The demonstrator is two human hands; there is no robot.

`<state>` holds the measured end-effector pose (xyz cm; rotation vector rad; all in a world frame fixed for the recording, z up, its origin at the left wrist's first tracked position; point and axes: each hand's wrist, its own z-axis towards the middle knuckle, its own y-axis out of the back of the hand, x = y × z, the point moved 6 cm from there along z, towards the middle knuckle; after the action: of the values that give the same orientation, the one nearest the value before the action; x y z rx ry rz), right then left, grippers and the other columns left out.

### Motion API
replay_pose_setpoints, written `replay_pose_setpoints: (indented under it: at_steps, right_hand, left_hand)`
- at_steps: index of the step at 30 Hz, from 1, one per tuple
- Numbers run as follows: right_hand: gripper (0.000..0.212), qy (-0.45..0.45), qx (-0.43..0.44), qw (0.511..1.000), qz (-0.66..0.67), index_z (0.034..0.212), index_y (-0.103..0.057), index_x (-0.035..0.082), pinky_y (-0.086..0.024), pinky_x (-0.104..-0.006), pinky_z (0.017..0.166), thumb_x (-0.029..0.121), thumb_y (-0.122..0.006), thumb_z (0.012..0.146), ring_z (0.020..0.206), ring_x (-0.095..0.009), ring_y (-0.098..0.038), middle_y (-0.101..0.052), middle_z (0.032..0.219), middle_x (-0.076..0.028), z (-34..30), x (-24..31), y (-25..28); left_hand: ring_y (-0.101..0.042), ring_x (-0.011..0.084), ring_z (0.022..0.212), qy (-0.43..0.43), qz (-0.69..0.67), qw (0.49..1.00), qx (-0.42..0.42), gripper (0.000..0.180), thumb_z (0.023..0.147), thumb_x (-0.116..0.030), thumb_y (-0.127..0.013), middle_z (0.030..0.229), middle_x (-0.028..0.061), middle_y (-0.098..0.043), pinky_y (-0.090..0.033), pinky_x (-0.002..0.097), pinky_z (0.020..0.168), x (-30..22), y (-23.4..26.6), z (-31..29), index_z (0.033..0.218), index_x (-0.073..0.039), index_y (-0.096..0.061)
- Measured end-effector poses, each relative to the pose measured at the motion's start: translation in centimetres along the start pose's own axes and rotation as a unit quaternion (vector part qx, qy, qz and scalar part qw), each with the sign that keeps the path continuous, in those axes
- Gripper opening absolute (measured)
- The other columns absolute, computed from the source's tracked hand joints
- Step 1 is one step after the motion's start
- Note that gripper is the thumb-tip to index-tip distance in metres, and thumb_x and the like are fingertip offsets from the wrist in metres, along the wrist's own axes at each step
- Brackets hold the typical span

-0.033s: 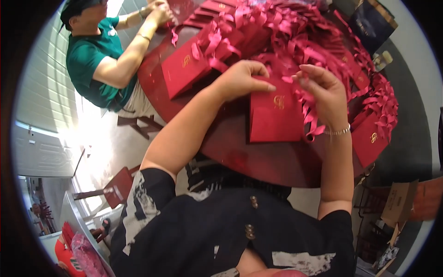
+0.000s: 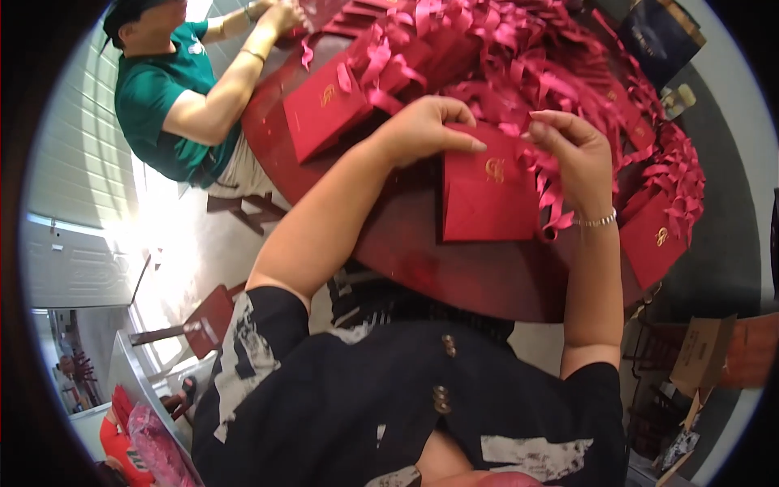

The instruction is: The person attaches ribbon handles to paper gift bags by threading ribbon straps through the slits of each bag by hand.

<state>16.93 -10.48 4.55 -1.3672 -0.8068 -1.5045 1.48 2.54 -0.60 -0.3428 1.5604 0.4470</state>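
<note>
The red gift bag [image 2: 489, 195] lay flat near the middle of the dark red round table [image 2: 454, 272], its gold emblem face-up, just short of the heap of finished bags and ribbons [image 2: 519, 57] that spread from twelve to three o'clock. The left hand [image 2: 422, 130] came in from nine o'clock and pressed down on the bag's upper left corner, fingers curled and the fingertips pinning the top edge. The right hand [image 2: 572, 150], at three o'clock of the bag and wearing a thin bracelet [image 2: 596, 220], pinched a strand of pink ribbon [image 2: 552, 195] between thumb and forefinger, the other fingers loosely bent; whether it gripped one strand or two could not be told. The likeliest trouble, as I judged it, was a tangle: the pinched ribbon hung touching the curled ribbons of neighbouring bags, so a pull might have dragged those along or snagged. A hard tug could also have torn the paper where the ribbon entered, or slid the bag if the left hand eased. At ten o'clock a co-worker in a green shirt [image 2: 154, 93] worked at another red bag [image 2: 329, 114], well apart.
</note>
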Motion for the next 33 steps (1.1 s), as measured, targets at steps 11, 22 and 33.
replay_pose_setpoints:
  at_steps: [11,22,33]
  right_hand:
    - [0.022,-0.052,0.048,0.995,-0.076,0.117,-0.067,-0.006,-0.053,-0.0189,0.068,-0.001,-0.06,0.096,0.072,-0.008,-0.065,-0.073,0.099,-0.01,-1.1,-3.4,0.6]
    - [0.007,-0.041,0.11,0.977,-0.178,0.101,-0.066,-0.002,-0.05,-0.021,0.057,0.001,-0.063,0.096,0.064,-0.006,-0.059,-0.07,0.085,-0.006,-1.5,-4.4,-1.7]
    - [0.005,0.139,0.083,0.924,-0.346,0.095,-0.067,-0.002,-0.047,-0.025,0.063,-0.004,-0.066,0.09,0.069,-0.013,-0.059,-0.064,0.083,-0.007,-1.4,-3.9,-3.1]
  left_hand:
    - [-0.063,0.014,0.107,0.039,-0.132,0.98,0.144,0.037,0.079,0.006,-0.076,0.116,0.0063,-0.065,-0.05,0.0285,0.096,1.4,-0.1,-0.8,0.113,0.002,-0.062]
    - [-0.061,0.012,0.108,0.056,-0.096,0.984,0.137,0.03,0.089,0.001,-0.068,0.114,0.0052,-0.066,-0.048,0.0275,0.098,2.3,-0.2,-0.4,0.119,0.003,-0.062]
    - [-0.06,0.0114,0.103,0.019,-0.029,0.992,0.119,0.027,0.089,-0.004,-0.07,0.108,0.004,-0.067,-0.048,0.0274,0.095,1.9,-0.5,-0.2,0.115,0.002,-0.066]
